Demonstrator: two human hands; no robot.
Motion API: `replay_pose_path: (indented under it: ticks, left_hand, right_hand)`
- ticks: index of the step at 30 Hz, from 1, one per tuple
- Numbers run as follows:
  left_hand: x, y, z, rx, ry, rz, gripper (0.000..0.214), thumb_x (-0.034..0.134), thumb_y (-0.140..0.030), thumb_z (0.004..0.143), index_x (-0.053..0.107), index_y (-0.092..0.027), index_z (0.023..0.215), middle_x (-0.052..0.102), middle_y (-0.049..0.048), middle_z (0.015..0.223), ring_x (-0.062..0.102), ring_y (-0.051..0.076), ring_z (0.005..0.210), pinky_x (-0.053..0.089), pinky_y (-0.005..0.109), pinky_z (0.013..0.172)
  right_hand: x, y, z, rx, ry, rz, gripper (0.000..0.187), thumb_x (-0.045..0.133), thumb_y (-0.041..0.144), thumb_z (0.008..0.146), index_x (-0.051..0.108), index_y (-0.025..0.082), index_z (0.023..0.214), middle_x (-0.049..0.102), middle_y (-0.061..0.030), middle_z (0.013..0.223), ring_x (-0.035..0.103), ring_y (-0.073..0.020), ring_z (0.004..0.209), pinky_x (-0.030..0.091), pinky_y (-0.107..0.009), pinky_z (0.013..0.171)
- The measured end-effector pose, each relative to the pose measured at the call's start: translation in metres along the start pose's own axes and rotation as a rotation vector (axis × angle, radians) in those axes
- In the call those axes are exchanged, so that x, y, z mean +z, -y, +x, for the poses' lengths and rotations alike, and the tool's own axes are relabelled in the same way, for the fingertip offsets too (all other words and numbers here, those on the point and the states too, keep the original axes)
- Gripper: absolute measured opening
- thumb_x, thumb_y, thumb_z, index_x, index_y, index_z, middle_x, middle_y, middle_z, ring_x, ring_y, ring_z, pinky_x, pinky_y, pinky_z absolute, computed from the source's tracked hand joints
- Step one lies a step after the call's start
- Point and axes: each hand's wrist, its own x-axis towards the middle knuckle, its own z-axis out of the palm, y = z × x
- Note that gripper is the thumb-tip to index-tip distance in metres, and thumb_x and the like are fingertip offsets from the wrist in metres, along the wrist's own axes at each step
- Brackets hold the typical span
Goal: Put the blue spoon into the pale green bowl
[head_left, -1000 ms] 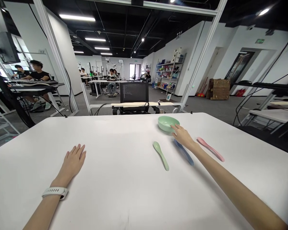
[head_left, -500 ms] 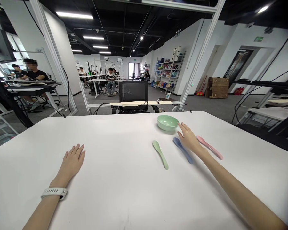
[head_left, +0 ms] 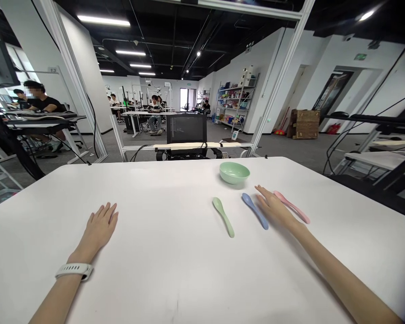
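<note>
My right hand (head_left: 274,208) rests flat on the white table (head_left: 148,216), fingers apart, holding nothing, between a blue plastic spoon (head_left: 254,211) and a pink plastic spoon (head_left: 292,207). Its fingertips lie close to the pink spoon. A green plastic spoon (head_left: 223,217) lies left of the blue one. Behind them stands an empty-looking pale green bowl (head_left: 234,173). My left hand (head_left: 99,226) lies flat and open on the table's left side, far from the spoons, with a white watch band (head_left: 74,271) on the wrist.
A metal frame and a black monitor (head_left: 186,128) stand past the table's far edge. Several people sit at desks in the room behind, and a person (head_left: 40,96) sits at a bench on the left. Shelves (head_left: 236,101) and a wooden crate (head_left: 303,124) line the right wall.
My right hand has drawn back from the bowl's rim toward me and settled beside the pink spoon. The view has tilted slightly. My left hand has barely moved.
</note>
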Motion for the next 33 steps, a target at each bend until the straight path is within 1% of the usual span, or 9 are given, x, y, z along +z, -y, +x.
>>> replay_pose_path:
  ticks: [4, 8, 13, 16, 19, 22, 25, 28, 33]
  left_hand:
    - [0.002, -0.001, -0.001, -0.004, -0.010, 0.005, 0.079, 0.021, -0.047, 0.111, 0.058, -0.012, 0.170, 0.053, 0.0192, 0.182, 0.046, 0.036, 0.172, 0.036, 0.060, 0.141]
    - [0.001, -0.003, -0.004, -0.001, -0.027, 0.007, 0.078, 0.020, -0.046, 0.111, 0.059, -0.012, 0.170, 0.052, 0.0202, 0.182, 0.045, 0.036, 0.172, 0.035, 0.062, 0.141]
    - [-0.001, -0.003, -0.005, 0.005, -0.014, 0.015, 0.075, 0.022, -0.045, 0.112, 0.059, -0.014, 0.170, 0.053, 0.0186, 0.182, 0.046, 0.035, 0.172, 0.036, 0.062, 0.140]
    - [-0.002, -0.003, -0.005, -0.005, -0.007, 0.023, 0.075, 0.023, -0.044, 0.112, 0.058, -0.014, 0.171, 0.052, 0.0183, 0.183, 0.045, 0.034, 0.173, 0.035, 0.060, 0.141]
    - [-0.003, -0.004, -0.005, -0.005, 0.006, 0.015, 0.075, 0.023, -0.044, 0.112, 0.058, -0.013, 0.171, 0.050, 0.0193, 0.183, 0.044, 0.035, 0.173, 0.035, 0.062, 0.141]
    - [-0.005, -0.007, -0.004, -0.017, 0.024, 0.017, 0.076, 0.022, -0.045, 0.112, 0.056, -0.013, 0.172, 0.048, 0.0180, 0.185, 0.042, 0.034, 0.174, 0.032, 0.059, 0.143]
    - [-0.005, -0.007, -0.004, -0.022, 0.035, 0.019, 0.077, 0.021, -0.044, 0.112, 0.055, -0.011, 0.172, 0.047, 0.0192, 0.186, 0.042, 0.034, 0.175, 0.031, 0.059, 0.143]
    - [-0.002, -0.005, -0.003, -0.011, 0.010, 0.023, 0.075, 0.023, -0.043, 0.112, 0.058, -0.011, 0.171, 0.049, 0.0198, 0.184, 0.044, 0.035, 0.174, 0.034, 0.061, 0.142]
    - [0.003, -0.001, -0.002, -0.001, -0.033, 0.032, 0.071, 0.026, -0.042, 0.112, 0.061, -0.014, 0.168, 0.054, 0.0186, 0.181, 0.048, 0.035, 0.171, 0.037, 0.061, 0.140]
  right_hand:
    - [0.011, -0.018, 0.005, 0.023, 0.074, 0.115, 0.057, 0.044, 0.038, 0.111, 0.074, 0.015, 0.153, 0.068, -0.0190, 0.168, 0.056, -0.0346, 0.164, 0.045, -0.053, 0.138]
    - [0.024, -0.028, 0.003, 0.052, 0.040, 0.183, 0.055, 0.047, 0.041, 0.109, 0.080, 0.016, 0.146, 0.068, -0.0196, 0.168, 0.055, -0.0357, 0.165, 0.043, -0.053, 0.139]
    - [0.026, -0.035, 0.003, 0.047, 0.046, 0.223, 0.058, 0.048, 0.050, 0.108, 0.080, 0.019, 0.146, 0.068, -0.0169, 0.168, 0.055, -0.0379, 0.165, 0.044, -0.055, 0.139]
    - [0.026, -0.036, 0.003, 0.055, 0.042, 0.240, 0.059, 0.049, 0.053, 0.108, 0.080, 0.019, 0.144, 0.069, -0.0173, 0.167, 0.055, -0.0388, 0.165, 0.044, -0.054, 0.139]
    - [0.027, -0.037, 0.003, 0.049, 0.031, 0.253, 0.058, 0.050, 0.055, 0.108, 0.081, 0.021, 0.142, 0.069, -0.0176, 0.166, 0.055, -0.0403, 0.165, 0.044, -0.056, 0.139]
    - [0.030, -0.038, 0.005, 0.051, 0.027, 0.261, 0.058, 0.050, 0.054, 0.107, 0.081, 0.021, 0.141, 0.069, -0.0181, 0.167, 0.054, -0.0409, 0.165, 0.043, -0.060, 0.139]
    - [0.030, -0.037, 0.006, 0.069, 0.035, 0.276, 0.061, 0.047, 0.058, 0.107, 0.081, 0.020, 0.141, 0.069, -0.0179, 0.167, 0.053, -0.0401, 0.166, 0.041, -0.059, 0.140]
    - [0.027, -0.033, 0.004, 0.072, 0.050, 0.287, 0.068, 0.045, 0.065, 0.108, 0.080, 0.020, 0.144, 0.068, -0.0177, 0.168, 0.053, -0.0397, 0.167, 0.039, -0.056, 0.142]
    - [0.017, -0.021, -0.001, 0.099, 0.066, 0.271, 0.079, 0.049, 0.075, 0.106, 0.074, 0.019, 0.155, 0.065, -0.0182, 0.172, 0.056, -0.0422, 0.164, 0.044, -0.055, 0.138]
